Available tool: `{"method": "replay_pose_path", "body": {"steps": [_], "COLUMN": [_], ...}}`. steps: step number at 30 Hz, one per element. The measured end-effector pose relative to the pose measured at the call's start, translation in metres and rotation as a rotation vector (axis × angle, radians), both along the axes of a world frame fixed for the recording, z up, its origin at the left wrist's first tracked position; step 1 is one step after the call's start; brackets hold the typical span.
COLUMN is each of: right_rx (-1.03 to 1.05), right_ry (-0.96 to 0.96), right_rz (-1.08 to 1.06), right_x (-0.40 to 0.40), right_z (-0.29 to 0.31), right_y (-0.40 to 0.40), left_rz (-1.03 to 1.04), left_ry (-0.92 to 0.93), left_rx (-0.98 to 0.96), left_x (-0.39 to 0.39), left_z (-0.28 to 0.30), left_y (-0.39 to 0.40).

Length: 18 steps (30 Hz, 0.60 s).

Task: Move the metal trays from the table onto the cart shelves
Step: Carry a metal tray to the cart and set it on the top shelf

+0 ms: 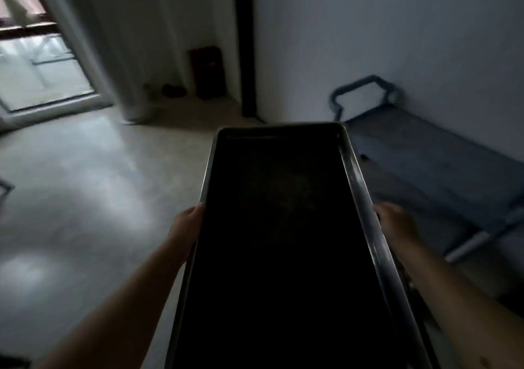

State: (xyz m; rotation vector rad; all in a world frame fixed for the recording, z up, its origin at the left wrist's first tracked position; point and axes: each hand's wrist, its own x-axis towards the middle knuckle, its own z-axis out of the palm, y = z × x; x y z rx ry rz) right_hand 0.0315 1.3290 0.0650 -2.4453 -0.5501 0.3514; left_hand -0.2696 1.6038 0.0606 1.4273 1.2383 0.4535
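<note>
A long dark metal tray [283,227] with a shiny raised rim stretches away from me at the centre of the view, held level above the floor. My left hand [188,222] grips its left long edge. My right hand [395,221] grips its right long edge. The inside of the tray looks empty and very dark. Just under the tray's right edge near me, something dark shows that I cannot make out. No table is in view.
A low blue platform cart [431,164] with a bent tube handle [365,90] stands against the right wall. Pale floor [85,198] spreads to the left. A glass door [37,65] and curtain [127,42] are at far left, with a dark box [208,71] in the corner.
</note>
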Motion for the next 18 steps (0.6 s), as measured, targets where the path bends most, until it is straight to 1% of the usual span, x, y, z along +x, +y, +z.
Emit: {"method": "replay_pose_path", "body": {"steps": [2,4,6,8,9,11,12,15,18], "right_rx": [0.011,0.069,0.206,0.366,0.442,0.488,0.475,0.404,0.316], "right_ry": [-0.031,0.007,0.052,0.097,0.133,0.208,0.231,0.234,0.236], "right_rz": [-0.131,-0.288,-0.496,-0.707,-0.767,-0.823,-0.842,-0.85,-0.798], "right_x": [0.007,0.014,0.016,0.024,0.032,0.049,0.059,0.089,0.121], "right_z": [0.002,-0.001,-0.008,-0.014,-0.016,-0.015,-0.014,-0.013,-0.012], "right_y": [-0.042,-0.082,-0.117,-0.143,-0.152,-0.164,-0.168,-0.172,-0.169], "left_rz": [-0.163,-0.346,-0.502,-0.624,-0.666,-0.725,-0.742,-0.727,-0.694], "left_ry": [0.008,0.019,0.025,0.027,0.03,0.053,0.071,0.11,0.107], "left_rx": [0.025,0.015,0.024,0.074,0.089,0.09,0.094,0.086,0.059], "left_x": [0.059,0.117,0.17,0.219,0.24,0.275,0.289,0.319,0.339], "left_z": [0.005,0.01,0.015,0.017,0.018,0.02,0.02,0.014,0.001], "left_y": [0.004,-0.002,-0.014,-0.028,-0.034,-0.045,-0.047,-0.048,-0.048]}}
